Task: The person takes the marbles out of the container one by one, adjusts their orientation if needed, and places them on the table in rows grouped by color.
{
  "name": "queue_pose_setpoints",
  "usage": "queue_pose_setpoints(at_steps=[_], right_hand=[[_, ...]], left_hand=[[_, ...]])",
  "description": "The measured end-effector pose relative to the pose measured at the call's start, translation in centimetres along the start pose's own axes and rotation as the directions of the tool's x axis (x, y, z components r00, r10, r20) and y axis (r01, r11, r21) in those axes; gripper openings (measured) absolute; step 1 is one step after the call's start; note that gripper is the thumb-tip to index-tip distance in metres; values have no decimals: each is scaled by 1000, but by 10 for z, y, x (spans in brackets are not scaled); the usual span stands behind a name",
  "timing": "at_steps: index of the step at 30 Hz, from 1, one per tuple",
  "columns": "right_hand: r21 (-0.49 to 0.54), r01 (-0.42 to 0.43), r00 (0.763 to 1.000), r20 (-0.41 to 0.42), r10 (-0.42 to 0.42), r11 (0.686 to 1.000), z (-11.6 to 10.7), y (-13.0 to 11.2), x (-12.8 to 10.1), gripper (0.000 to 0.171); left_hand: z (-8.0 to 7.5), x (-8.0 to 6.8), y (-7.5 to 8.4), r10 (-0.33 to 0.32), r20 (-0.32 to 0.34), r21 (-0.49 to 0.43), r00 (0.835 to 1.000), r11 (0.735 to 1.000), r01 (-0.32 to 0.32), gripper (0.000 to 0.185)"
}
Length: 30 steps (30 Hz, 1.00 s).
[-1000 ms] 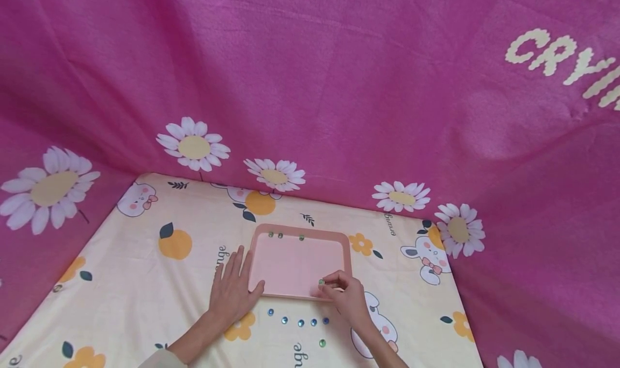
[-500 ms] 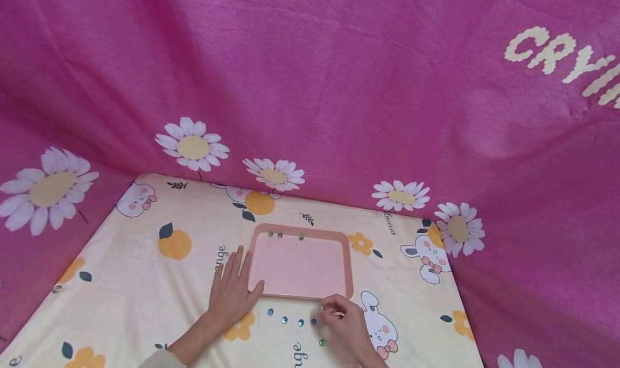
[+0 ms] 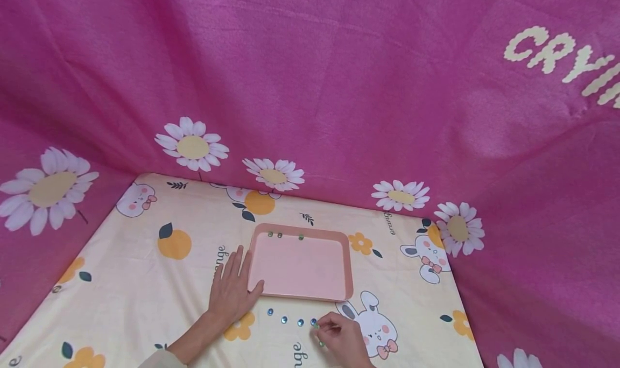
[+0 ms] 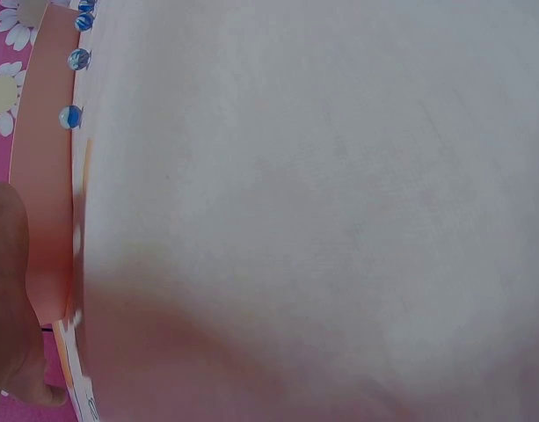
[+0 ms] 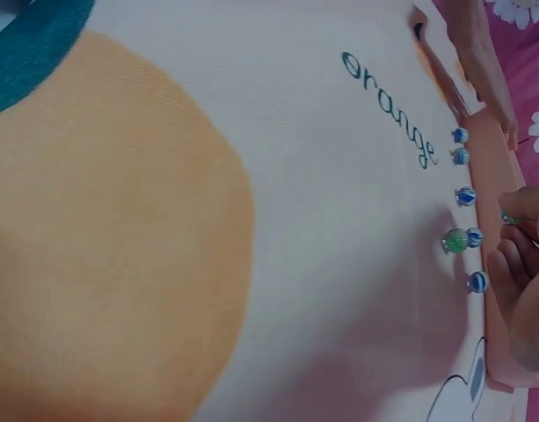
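A pink tray [image 3: 346,266] lies on the printed cloth, with three small marbles [image 3: 279,234] along its far rim. My left hand [image 3: 240,275] rests flat on the cloth, thumb against the tray's near left corner; that thumb [image 4: 5,290] also shows in the left wrist view. My right hand [image 3: 317,326] hovers low over the cloth just in front of the tray and pinches a small green marble [image 5: 509,217] in its fingertips. Beside it runs a row of several blue marbles [image 3: 284,319] [image 5: 465,195], and another green marble [image 5: 455,239] lies on the cloth.
The cream cloth [image 3: 145,282] with oranges and rabbits covers the surface. A pink flowered fabric [image 3: 310,88] hangs as a wall behind and to both sides. The tray's side wall [image 4: 40,176] fills the left edge of the left wrist view.
My right hand has drawn back from the tray's near right rim toward me, carrying the green marble, and now sits over the row of marbles. The left hand has not moved.
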State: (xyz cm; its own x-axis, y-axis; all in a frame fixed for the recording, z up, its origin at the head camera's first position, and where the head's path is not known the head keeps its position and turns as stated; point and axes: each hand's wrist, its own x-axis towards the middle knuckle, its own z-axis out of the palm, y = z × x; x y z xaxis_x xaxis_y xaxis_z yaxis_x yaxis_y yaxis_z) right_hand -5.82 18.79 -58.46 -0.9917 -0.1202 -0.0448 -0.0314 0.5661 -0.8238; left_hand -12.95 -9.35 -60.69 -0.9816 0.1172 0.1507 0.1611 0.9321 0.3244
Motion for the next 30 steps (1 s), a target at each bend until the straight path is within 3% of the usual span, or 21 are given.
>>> queue_pose_setpoints(at_steps=[14,20,30], right_hand=[[-86,-34,999,28,37,996,-1,8,-8,13],[-60,-95,995,38,97,994,2,13,-11,14],[-81,-96,993,68,102,992,3,15,-12,15]], left_hand=[[1,1,0,1,-6,-5,1000,1000,-1,84],[1,1,0,-3,-7,-15,1000,1000,3,84],[1,0,0,-8,1,-4,1000,1000,8,84]])
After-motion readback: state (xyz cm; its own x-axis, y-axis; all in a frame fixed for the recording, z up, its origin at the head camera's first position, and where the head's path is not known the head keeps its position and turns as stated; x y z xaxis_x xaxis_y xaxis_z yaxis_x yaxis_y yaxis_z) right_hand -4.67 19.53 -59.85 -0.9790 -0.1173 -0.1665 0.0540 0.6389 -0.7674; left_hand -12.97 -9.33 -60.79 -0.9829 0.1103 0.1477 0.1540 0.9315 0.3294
